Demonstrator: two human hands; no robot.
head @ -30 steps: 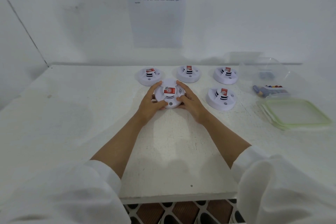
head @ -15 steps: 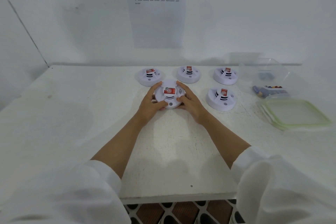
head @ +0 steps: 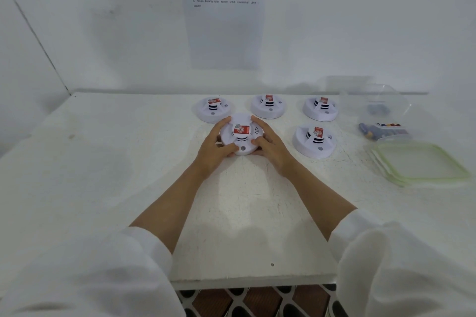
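A round white smoke detector [head: 241,134] with a red label sits on the white table [head: 103,175] at the middle. My left hand [head: 216,145] grips its left rim, thumb on the front edge. My right hand [head: 270,147] grips its right rim in the same way. Behind it stand three more detectors: one at the left [head: 213,109], one in the middle [head: 268,106], one at the right [head: 320,108]. Another detector [head: 314,140] sits to the right of the held one.
A clear plastic box [head: 377,107] and a batch of batteries [head: 381,130] lie at the far right. Green-rimmed lids [head: 419,163] are stacked in front of them. An instruction sheet [head: 224,10] hangs on the back wall. The table's front edge [head: 252,282] is near me.
Both hands keep their hold on the middle detector; its red label has turned slightly. Nothing else moved.
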